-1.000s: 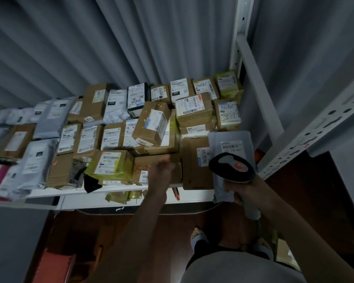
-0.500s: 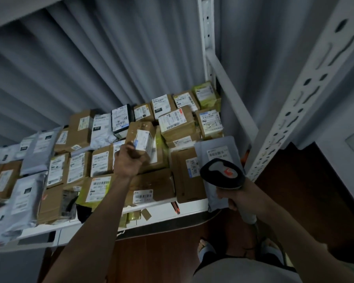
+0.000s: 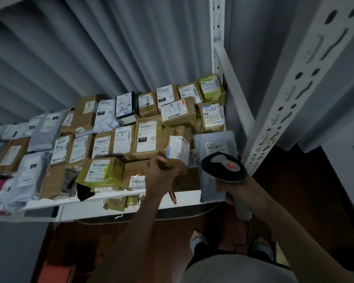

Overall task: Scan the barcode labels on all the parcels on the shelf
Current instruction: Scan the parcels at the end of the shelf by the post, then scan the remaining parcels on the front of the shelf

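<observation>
Dim storeroom, dark wood floor, grey curtain behind a white metal shelf (image 3: 119, 198) packed with parcels. Nearest me, the right hand (image 3: 236, 192) is wrapped round the handle of the scanner (image 3: 223, 167), head aimed at the shelf's front right corner, where a grey mailer bag (image 3: 214, 148) hangs over the front edge. Left hand (image 3: 161, 174) is curled round the bottom of a small cardboard box (image 3: 175, 149), tipping it up near the front edge. Looks light and stiff, so grabbing it by a lower corner seems fine; the taped sides could be slick. Further back, more boxes run to the back edge, labels mostly facing up.
</observation>
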